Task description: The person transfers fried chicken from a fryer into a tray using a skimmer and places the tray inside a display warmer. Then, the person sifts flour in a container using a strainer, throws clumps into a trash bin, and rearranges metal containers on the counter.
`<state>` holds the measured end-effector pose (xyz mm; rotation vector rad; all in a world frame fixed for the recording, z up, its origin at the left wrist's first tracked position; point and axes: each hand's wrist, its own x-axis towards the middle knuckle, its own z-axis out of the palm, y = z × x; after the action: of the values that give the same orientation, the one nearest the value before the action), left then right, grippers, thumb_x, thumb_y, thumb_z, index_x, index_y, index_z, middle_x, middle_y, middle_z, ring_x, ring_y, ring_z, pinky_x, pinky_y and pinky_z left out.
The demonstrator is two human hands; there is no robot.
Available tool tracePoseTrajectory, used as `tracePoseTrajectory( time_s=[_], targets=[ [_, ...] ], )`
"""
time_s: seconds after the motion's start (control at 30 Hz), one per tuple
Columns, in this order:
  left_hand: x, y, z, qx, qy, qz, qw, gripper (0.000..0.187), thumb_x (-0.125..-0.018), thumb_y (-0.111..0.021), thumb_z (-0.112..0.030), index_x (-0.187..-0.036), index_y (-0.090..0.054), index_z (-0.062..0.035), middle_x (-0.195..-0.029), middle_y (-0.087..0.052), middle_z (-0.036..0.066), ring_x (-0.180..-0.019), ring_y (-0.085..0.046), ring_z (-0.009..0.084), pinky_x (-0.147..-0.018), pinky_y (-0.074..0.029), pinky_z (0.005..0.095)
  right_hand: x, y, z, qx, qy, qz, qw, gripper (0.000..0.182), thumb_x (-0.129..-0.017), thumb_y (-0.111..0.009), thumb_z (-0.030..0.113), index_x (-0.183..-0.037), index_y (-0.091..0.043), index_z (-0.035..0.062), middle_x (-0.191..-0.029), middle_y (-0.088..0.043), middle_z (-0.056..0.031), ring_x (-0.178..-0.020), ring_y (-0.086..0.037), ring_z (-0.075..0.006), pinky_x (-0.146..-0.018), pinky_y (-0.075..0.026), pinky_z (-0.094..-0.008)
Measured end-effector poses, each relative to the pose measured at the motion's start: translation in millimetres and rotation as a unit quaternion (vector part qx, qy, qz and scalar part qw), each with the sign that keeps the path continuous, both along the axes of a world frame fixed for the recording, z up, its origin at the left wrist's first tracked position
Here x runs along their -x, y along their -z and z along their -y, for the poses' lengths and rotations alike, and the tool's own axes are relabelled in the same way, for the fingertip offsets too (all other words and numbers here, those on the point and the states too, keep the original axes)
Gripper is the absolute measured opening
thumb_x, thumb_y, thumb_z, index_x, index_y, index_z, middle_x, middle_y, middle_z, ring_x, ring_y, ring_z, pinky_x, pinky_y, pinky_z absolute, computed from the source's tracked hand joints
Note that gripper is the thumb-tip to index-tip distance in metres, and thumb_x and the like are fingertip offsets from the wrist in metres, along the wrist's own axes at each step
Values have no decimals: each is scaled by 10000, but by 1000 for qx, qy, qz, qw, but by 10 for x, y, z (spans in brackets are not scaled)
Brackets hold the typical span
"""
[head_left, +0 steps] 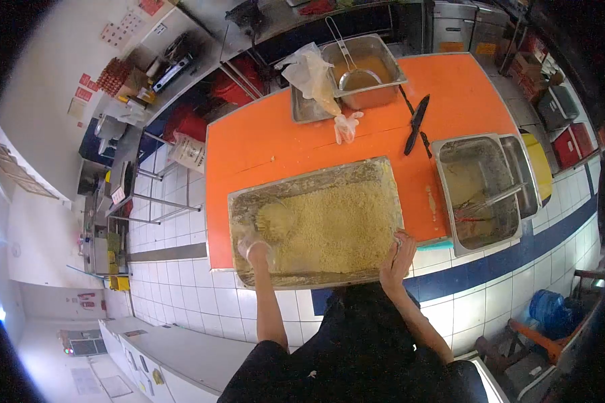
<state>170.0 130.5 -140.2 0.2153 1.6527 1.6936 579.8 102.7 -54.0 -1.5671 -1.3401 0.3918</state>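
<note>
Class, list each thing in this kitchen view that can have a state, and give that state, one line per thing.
Large tray: filled with yellow crumbs.
Left hand: gloved, in the crumbs.
Right hand: bare, on the tray's rim.
Knife: lying flat on the orange table.
Strainer: resting in a pan of orange liquid.

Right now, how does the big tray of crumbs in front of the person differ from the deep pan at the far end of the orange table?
The big tray is wide, shallow and spread with pale yellow crumbs; the deep pan is smaller, taller and holds orange-brown liquid. The big tray lies at the near edge, with the left hand in it and the right hand at its corner; the deep pan holds only a strainer. Both are rectangular metal.
</note>
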Motion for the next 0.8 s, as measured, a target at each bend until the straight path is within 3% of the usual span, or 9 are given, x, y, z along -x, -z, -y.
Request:
tracePoseTrajectory(
  time_s=[0.1,0.23,0.47,0.53,0.57,0.63,0.77,0.8],
  targets=[
    [17,238,152,18,2,47,999,364,-852,-571,-201,-1191,-552,-72,-1069,-605,120,-870,-591,277,-801,-496,446,-14,1,-10,3,0,-2,1000,181,-925,-406,102,-1043,-488,-8,-1088,-518,-190,-1041,-479,-342,-933,-346,-440],
    [-7,581,70,58,96,120,986,342,-847,-583,-183,-1173,-570,-84,-1028,-631,106,-819,-615,267,-764,-526,445,-48,-26,-4,3,-12,-3,1000,168,-893,-428,54,-1037,-492,-5,-1089,-513,-193,-1043,-473,-346,-932,-344,-443],
    [-471,283,104,-107,5,158,982,296,-918,-471,-157,-1204,-522,-104,-1106,-603,81,-853,-604,242,-581,-585,401,-54,-124,11,13,2,-11,1000,169,-873,-427,22,-1026,-498,2,-1069,-526,-187,-1041,-477,-345,-934,-343,-437],
    [-777,-123,131,-47,-81,51,994,403,-921,-464,-156,-1320,-413,-161,-1233,-537,118,-977,-591,280,-627,-586,434,-58,-152,3,7,-11,-12,1000,166,-873,-427,21,-1022,-498,2,-1070,-527,-182,-1047,-478,-341,-934,-343,-434],
    [-744,-59,150,-47,-79,52,994,403,-921,-464,-156,-1320,-413,-161,-1233,-537,118,-977,-591,280,-627,-586,434,-72,-123,-2,8,-8,-11,1000,166,-873,-427,21,-1022,-498,2,-1070,-527,-182,-1047,-478,-341,-934,-343,-434],
    [-649,0,260,-39,35,54,997,472,-921,-472,-174,-1374,-345,-208,-1321,-473,117,-1086,-551,310,-714,-571,443,-62,-64,6,12,-22,-25,999,209,-882,-436,72,-1071,-507,21,-1141,-518,-195,-1064,-468,-366,-949,-337,-457],
    [-801,-29,279,-41,20,68,997,480,-914,-486,-171,-1374,-352,-208,-1335,-462,120,-1088,-547,314,-782,-549,446,-69,-85,-2,12,-26,-20,999,207,-894,-434,99,-1072,-508,22,-1146,-516,-193,-1056,-468,-364,-943,-337,-460],
    [-708,178,293,-39,89,-88,991,474,-916,-486,-166,-1371,-357,-209,-1334,-463,123,-1087,-547,319,-786,-547,448,-64,-77,8,14,-24,-25,999,212,-898,-433,109,-1077,-506,24,-1147,-515,-193,-1060,-466,-366,-944,-334,-462]
  ],
)
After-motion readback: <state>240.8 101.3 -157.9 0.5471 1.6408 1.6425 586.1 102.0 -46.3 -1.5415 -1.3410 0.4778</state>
